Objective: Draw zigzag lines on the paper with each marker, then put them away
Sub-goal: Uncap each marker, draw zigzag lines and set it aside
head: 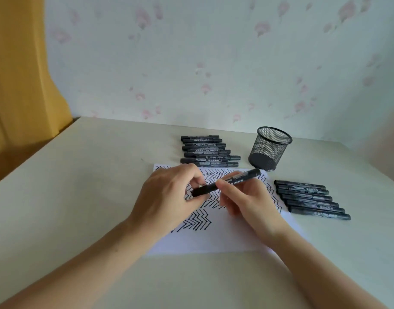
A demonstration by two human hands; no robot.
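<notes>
A pale cream table [80,175] fills the near part of the scene, its far edge meeting the wall [214,52]. The wall carries light bluish-white wallpaper with faint pink flower and petal shapes scattered over it. At the far left hangs a mustard-yellow curtain [19,74], falling past the table's left edge. Soft, even light falls across the tabletop.

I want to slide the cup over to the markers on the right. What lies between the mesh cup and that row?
In the head view, only bare table lies between the mesh cup and the right row of markers.
</notes>
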